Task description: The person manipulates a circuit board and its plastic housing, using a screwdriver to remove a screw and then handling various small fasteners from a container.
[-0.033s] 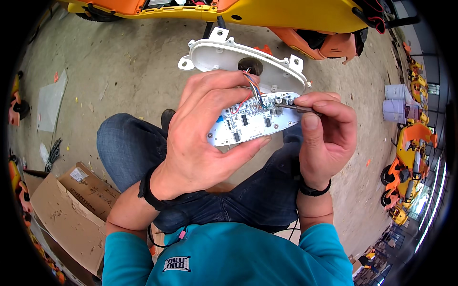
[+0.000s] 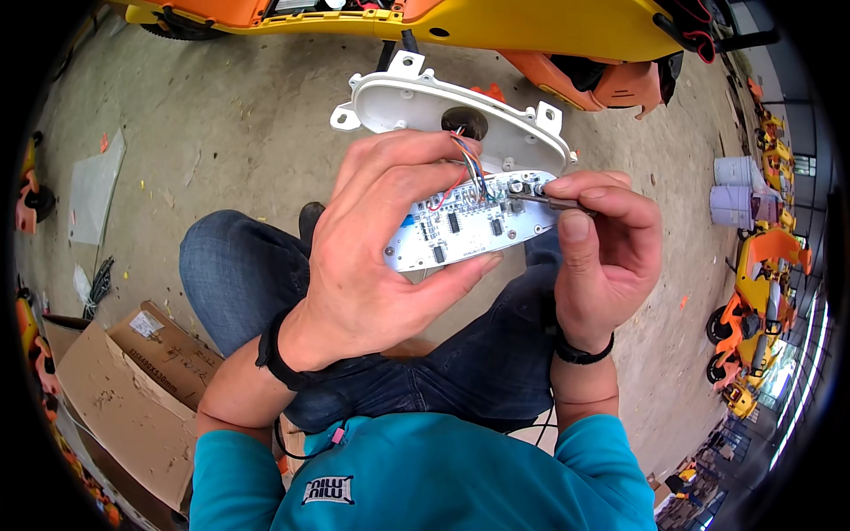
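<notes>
1. The left hand [image 2: 359, 261] holds a white, elongated circuit board [image 2: 469, 234] with rounded ends, its thumb along the lower edge and its fingers spread over the upper left part.
2. The right hand [image 2: 611, 248] pinches a slender, dark metal tool [image 2: 564, 204] between thumb and fingers; its thin end points left, over the small components near the board's right end. Whether it touches them cannot be told.
3. The board is in front of the person, above the lap in blue denim jeans [image 2: 243, 274], component side up and slightly tilted.
4. A bundle of thin, multicoloured wires [image 2: 478, 173] runs from the board toward the round, dark opening of a white, oval plastic housing [image 2: 412, 97] just beyond it.
5. Past the housing stands a yellow and orange vehicle body [image 2: 522, 31].
6. An open, brown cardboard box [image 2: 124, 411] rests at lower left on the grey concrete floor [image 2: 239, 97].
</notes>
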